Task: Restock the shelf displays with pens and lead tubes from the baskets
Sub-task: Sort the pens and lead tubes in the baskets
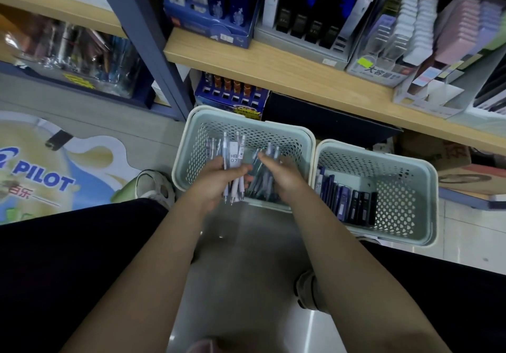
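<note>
The person had two bare arms with no sleeves showing, no watch and no rings that could be seen. The left hand (216, 180) and the right hand (282, 174) were bare too, with short nails on the fingers (267, 158). Both legs were covered in plain black trousers (68, 256). On the left foot was a pale, soft-looking shoe (154, 185) with round holes in it. The other shoe (308, 289) was pale as well, with a dark edge.
</note>
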`<control>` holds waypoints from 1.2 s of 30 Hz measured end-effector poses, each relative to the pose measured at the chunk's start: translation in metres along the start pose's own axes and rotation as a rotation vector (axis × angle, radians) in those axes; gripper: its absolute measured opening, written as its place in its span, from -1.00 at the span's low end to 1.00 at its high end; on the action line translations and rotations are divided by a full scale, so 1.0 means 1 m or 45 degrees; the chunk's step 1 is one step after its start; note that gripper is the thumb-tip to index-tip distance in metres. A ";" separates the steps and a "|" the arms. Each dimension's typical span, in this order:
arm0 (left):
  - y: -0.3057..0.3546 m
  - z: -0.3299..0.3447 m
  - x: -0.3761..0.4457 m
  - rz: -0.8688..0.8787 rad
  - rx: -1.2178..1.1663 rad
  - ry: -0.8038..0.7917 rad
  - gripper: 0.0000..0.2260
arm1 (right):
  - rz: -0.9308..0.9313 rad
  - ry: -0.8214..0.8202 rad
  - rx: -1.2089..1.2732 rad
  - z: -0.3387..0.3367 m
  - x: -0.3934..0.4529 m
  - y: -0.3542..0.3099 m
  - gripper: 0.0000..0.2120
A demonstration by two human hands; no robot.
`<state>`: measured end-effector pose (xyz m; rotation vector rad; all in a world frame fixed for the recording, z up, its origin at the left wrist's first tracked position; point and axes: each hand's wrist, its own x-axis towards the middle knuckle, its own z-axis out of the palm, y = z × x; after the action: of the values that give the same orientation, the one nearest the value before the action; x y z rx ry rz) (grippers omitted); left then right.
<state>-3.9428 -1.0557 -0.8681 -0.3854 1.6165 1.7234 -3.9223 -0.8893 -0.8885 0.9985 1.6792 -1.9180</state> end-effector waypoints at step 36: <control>0.008 0.035 -0.005 -0.030 0.013 -0.087 -0.67 | -0.111 -0.027 0.430 -0.060 -0.036 -0.021 -0.89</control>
<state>-3.9359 -1.0235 -0.8536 -0.3356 1.5659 1.6921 -3.8979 -0.8322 -0.8490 1.0332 1.4361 -2.3147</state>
